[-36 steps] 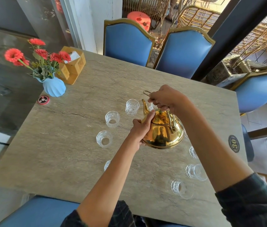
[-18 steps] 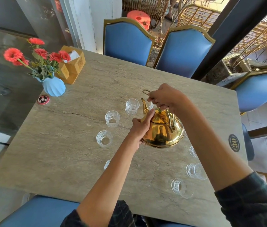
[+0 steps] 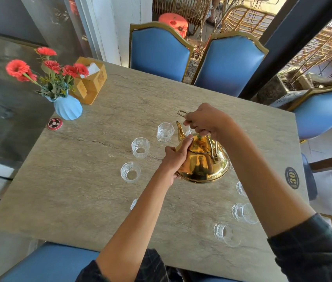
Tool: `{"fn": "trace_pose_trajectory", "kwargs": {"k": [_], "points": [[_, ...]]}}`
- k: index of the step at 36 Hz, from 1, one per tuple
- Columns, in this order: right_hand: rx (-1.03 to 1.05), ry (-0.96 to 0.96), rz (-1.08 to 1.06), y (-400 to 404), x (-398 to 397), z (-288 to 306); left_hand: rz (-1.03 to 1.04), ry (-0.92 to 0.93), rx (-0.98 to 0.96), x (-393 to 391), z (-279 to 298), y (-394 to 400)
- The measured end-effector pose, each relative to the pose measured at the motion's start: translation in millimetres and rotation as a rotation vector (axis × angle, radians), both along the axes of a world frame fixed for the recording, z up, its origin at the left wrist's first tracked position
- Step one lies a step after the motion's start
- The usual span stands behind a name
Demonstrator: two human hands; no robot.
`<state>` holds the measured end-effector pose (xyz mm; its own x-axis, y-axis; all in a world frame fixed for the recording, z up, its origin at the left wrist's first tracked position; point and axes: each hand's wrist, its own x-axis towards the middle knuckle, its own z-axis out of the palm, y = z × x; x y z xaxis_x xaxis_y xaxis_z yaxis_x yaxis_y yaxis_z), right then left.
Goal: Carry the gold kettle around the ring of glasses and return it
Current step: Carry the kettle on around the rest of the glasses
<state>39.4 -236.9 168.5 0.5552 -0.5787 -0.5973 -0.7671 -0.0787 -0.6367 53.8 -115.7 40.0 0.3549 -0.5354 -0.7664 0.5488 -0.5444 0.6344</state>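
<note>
The gold kettle (image 3: 203, 163) hangs just above the stone table (image 3: 91, 180), inside a ring of several clear glasses, its spout toward the far glass (image 3: 164, 132). My right hand (image 3: 205, 121) is closed on the kettle's handle from above. Against the kettle's left side my left hand (image 3: 176, 159) presses, thumb on the lid's edge. Other glasses stand at the left (image 3: 140, 147) (image 3: 130, 171) and at the near right (image 3: 242, 212) (image 3: 225, 234). My arms hide parts of the ring.
A blue vase of red flowers (image 3: 68, 106) and a wooden tissue box (image 3: 90, 82) stand at the far left corner, a round red disc (image 3: 54, 123) beside them. Blue chairs (image 3: 159, 51) line the far and right sides. A round "30" sticker (image 3: 292, 178) marks the right edge.
The kettle and both hands have shifted very slightly away from me; the grip is the same.
</note>
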Motion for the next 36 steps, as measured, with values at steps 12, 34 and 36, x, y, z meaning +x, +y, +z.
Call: {"fn": "trace_pose_trajectory", "kwargs": {"k": [12,34,36], "points": [[0.006,0.012,0.005,-1,0,-3,-0.016,-0.009,-0.006,-1,-1,0],[-0.035,-0.170,-0.080,19,-20,-23,0.004,-0.181,-0.019,17,-11,16],[-0.025,-0.188,-0.056,25,-21,-21,0.007,-0.189,-0.018,17,-8,24]]}}
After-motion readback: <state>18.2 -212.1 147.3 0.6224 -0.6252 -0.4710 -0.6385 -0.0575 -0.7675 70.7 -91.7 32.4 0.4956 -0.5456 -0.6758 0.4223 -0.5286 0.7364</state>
